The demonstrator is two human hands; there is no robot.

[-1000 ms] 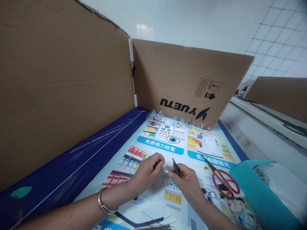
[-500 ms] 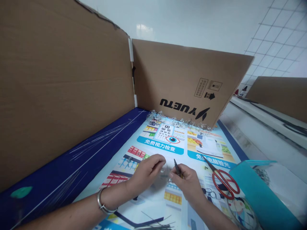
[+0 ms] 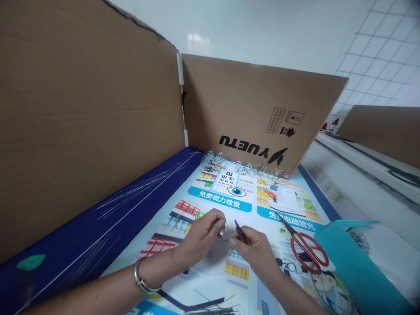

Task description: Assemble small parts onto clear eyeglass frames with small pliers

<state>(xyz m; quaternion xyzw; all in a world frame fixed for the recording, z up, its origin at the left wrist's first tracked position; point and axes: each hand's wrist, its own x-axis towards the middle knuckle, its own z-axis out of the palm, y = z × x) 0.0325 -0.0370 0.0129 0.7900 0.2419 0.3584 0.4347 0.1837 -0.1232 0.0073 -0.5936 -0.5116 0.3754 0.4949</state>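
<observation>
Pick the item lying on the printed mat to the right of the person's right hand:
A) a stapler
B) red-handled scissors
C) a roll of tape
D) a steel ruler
B. The red-handled scissors lie on the printed mat, to the right of the right hand.

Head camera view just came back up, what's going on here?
A person is working over a printed poster with both bare hands. The left hand pinches a small clear plastic piece, and the right hand holds a small dark pointed tool close beside it. Red-handled scissors lie on the poster to the right, and clear plastic scraps line its far edge against a cardboard panel.
</observation>
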